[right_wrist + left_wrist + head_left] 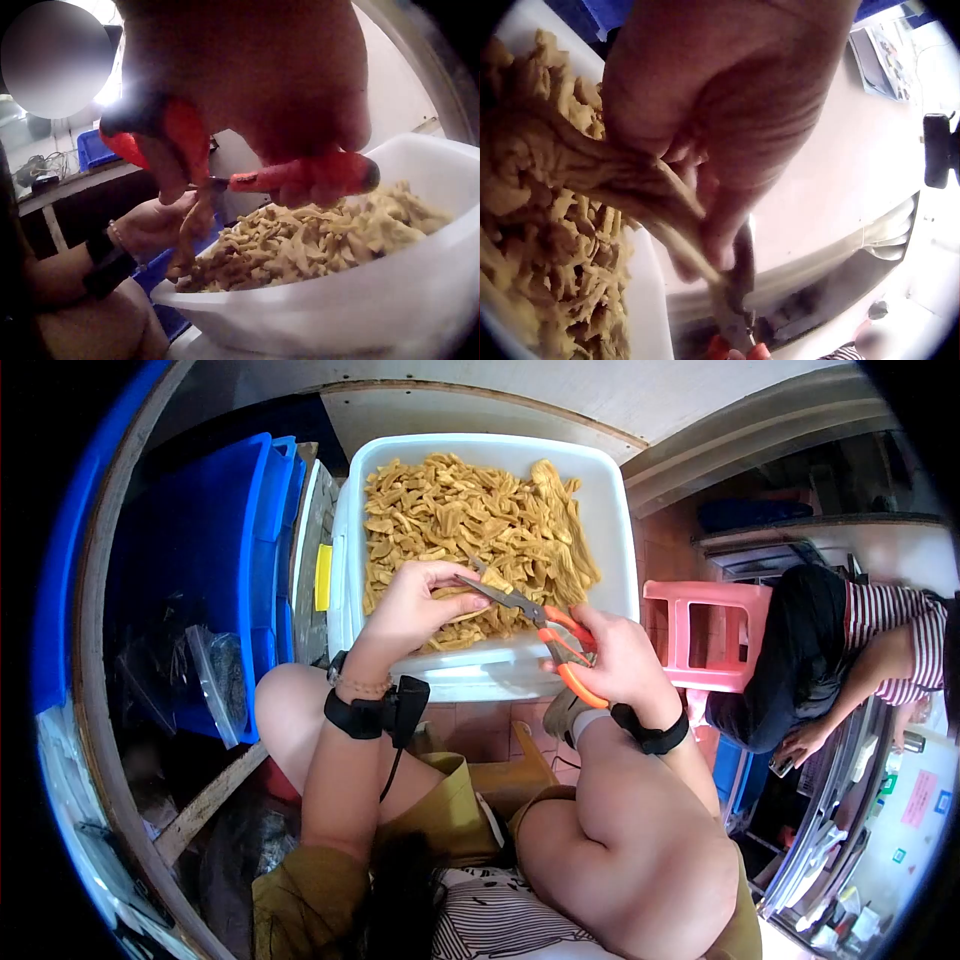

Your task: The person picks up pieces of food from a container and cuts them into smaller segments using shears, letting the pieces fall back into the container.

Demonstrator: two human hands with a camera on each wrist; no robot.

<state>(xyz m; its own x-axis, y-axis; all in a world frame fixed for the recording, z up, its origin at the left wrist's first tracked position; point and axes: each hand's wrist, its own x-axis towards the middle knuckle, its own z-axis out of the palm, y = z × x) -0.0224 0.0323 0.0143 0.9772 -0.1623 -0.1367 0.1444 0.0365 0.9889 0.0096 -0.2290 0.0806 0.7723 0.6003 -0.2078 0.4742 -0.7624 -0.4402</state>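
Note:
A white tub [615,510] holds a heap of yellowish-brown strips [440,510], with longer folded pieces on its right side. Over the heap, my left hand [415,605] pinches a long strip [607,169] between thumb and fingers. My right hand [625,660] grips orange-handled pliers [575,650], whose dark jaws reach left to the left hand's fingers. The left wrist view shows the pliers' metal beside the pinched strip. In the right wrist view the right hand's fingers wrap the orange handles [300,176], and a strip [196,225] hangs by the jaws.
Blue crates [200,580] stand to the left, with a plastic bag [220,675] against them. To the tub's right is a pink stool [710,630]. A person in a striped top [890,625] sits beyond it. Bare knees lie near the tub's front edge.

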